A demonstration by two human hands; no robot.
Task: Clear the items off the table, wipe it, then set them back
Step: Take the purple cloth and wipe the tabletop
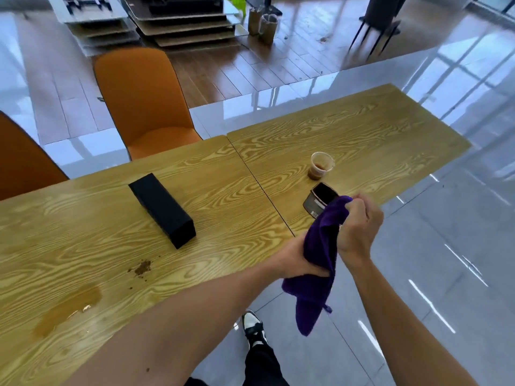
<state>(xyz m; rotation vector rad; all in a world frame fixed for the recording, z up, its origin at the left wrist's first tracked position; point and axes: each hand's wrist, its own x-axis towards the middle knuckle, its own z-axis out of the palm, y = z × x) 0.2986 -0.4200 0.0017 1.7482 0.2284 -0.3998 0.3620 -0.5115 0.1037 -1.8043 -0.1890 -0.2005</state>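
Both my hands hold a purple cloth (317, 263) just off the table's near edge. My left hand (295, 257) grips its middle, my right hand (359, 224) pinches its upper end, and the rest hangs down. On the wood-grain table (209, 196) lie a long black box (161, 208), a clear plastic cup (320, 165) with brown liquid, and a small dark tin (320, 200) partly hidden behind the cloth. A brown liquid spill (67, 309) and a patch of brown crumbs (142, 268) mark the tabletop at the near left.
Two orange chairs (145, 104) stand at the table's far side, one cut off at the left edge. Stacked boards (178, 26) lie on the wooden floor beyond. Glossy grey tiles (434, 246) surround the table; my shoe (253, 327) shows below.
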